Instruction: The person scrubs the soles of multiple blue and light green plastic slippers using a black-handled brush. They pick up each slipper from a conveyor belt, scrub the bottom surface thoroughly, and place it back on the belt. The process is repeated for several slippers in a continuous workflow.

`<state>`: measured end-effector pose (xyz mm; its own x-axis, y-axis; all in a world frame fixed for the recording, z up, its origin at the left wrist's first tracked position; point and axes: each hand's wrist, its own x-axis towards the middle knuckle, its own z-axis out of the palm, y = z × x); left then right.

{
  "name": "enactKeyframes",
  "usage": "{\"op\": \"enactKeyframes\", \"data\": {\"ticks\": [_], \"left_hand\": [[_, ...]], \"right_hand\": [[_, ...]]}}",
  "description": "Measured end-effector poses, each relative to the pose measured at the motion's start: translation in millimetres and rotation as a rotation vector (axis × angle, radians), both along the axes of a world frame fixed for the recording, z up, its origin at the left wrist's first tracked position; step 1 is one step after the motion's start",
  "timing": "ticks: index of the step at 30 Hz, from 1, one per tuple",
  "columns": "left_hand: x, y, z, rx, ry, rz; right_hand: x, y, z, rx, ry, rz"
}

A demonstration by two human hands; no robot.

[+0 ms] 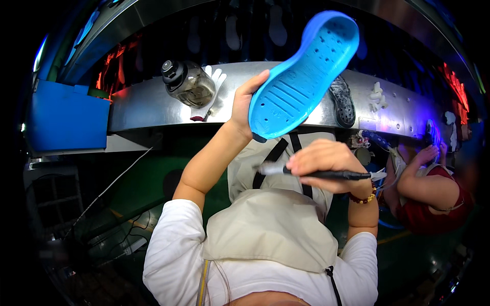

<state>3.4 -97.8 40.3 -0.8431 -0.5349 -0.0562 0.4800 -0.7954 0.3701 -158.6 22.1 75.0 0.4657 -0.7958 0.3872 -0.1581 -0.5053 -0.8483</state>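
Note:
My left hand (243,104) grips a bright blue shoe sole (301,76) by its near left edge, with the thumb on the rim. The sole is tilted up over the metal bench, its hollow, ribbed and dotted inner face showing. A small dark piece shows at its lower end. In my right hand (326,155), over my lap and below the sole, is a black-handled brush (337,175). Its pale grey tip is smeared by motion, points left and stays apart from the sole. The right fingers are closed round the handle.
On the metal bench (143,109) are a dark-lidded clear bottle (188,86), a white glove (217,76), a dark speckled sole (343,104) and white scraps (377,97). Several soles line the dark area behind. A blue box (71,115) stands left; a co-worker (434,191) sits right.

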Motion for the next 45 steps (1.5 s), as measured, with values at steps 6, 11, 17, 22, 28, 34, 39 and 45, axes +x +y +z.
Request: {"op": "enactKeyframes", "data": {"ticks": [6, 11, 17, 22, 28, 34, 39, 45], "left_hand": [[9, -2, 4, -0.103, -0.352, -0.214], [16, 7, 11, -0.236, -0.644, -0.343], [22, 4, 12, -0.474, -0.791, -0.526], [30, 5, 19, -0.388, -0.755, -0.436], [37, 11, 23, -0.41, -0.913, -0.351], [45, 3, 21, -0.534, -0.846, -0.313], [53, -4, -1, -0.296, -0.67, -0.219], [14, 12, -5, -0.139, -0.502, -0.071]], "right_hand": [[-23, -7, -6, 0.122, 0.009, -0.069], [-36, -1, 10, 0.173, 0.176, 0.095], [-38, 4, 0, 0.2, 0.347, 0.108], [-55, -6, -5, 0.213, 0.145, 0.065], [-63, -4, -1, 0.241, 0.311, 0.081], [-76, -3, -29, 0.332, 0.152, -0.111], [-67, 4, -5, 0.588, 0.013, -0.246], [-12, -11, -36, 0.504, -0.384, -0.295]]}}
